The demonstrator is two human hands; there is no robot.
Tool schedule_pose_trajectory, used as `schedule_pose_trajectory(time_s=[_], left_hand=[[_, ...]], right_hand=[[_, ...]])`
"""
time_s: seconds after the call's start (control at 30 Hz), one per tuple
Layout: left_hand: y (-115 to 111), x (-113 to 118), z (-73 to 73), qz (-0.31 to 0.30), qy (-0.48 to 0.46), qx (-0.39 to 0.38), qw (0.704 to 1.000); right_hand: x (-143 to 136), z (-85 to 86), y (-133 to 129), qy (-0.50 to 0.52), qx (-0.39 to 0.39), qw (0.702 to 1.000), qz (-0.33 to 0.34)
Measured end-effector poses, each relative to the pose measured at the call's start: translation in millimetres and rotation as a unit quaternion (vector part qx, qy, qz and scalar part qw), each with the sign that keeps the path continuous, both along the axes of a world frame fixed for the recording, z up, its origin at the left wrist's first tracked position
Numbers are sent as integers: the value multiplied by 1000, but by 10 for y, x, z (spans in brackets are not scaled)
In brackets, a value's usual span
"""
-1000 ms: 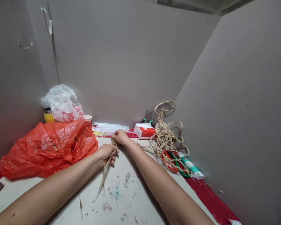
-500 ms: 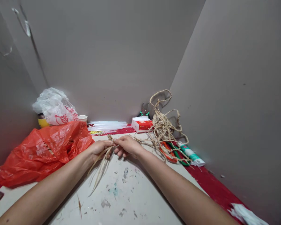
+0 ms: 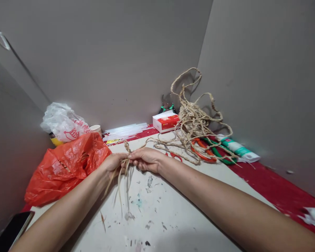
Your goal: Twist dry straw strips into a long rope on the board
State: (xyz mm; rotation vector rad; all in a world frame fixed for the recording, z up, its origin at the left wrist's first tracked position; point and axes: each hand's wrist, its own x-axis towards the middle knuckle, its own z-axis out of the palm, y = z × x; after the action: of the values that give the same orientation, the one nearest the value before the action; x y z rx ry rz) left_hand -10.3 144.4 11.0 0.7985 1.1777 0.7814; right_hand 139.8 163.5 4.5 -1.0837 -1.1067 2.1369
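The pale tan fibre strands (image 3: 119,187) have fanned out into separate hanging ends, and the hands now meet where these join a short plaited section (image 3: 126,146), which points to the far side. The left hand (image 3: 114,163) is nearly closed, gripping the strands; the right hand (image 3: 147,159) pinches at the same junction with thumb and forefinger, its other fingers curled. The work sits above the pale, paint-spotted board (image 3: 173,213), right of the crumpled orange-red plastic bag (image 3: 68,171) and left of the tangled tan braided cord (image 3: 193,120)
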Motion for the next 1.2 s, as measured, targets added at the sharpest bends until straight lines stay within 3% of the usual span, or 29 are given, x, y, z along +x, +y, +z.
schedule_pose_trajectory(time_s=[0.13,0.27,0.43,0.67,0.93,1.2], left_hand=[[-65,42,-34,26,1,0,1000],[-86,69,-55,38,8,24,999],[-89,91,-119,46,29,46,997],[-87,74,-127,27,15,48,998],[-65,60,-185,20,4,50,999],[-61,75,-223,31,19,66,997]], right_hand=[[24,-43,38,-67,74,994,-54],[36,-86,98,-121,171,967,-148],[-39,-81,289,-155,244,936,-199],[-291,-65,587,-190,249,933,-179],[-350,-151,562,-146,241,948,-148],[-370,-288,524,-119,323,925,-161]])
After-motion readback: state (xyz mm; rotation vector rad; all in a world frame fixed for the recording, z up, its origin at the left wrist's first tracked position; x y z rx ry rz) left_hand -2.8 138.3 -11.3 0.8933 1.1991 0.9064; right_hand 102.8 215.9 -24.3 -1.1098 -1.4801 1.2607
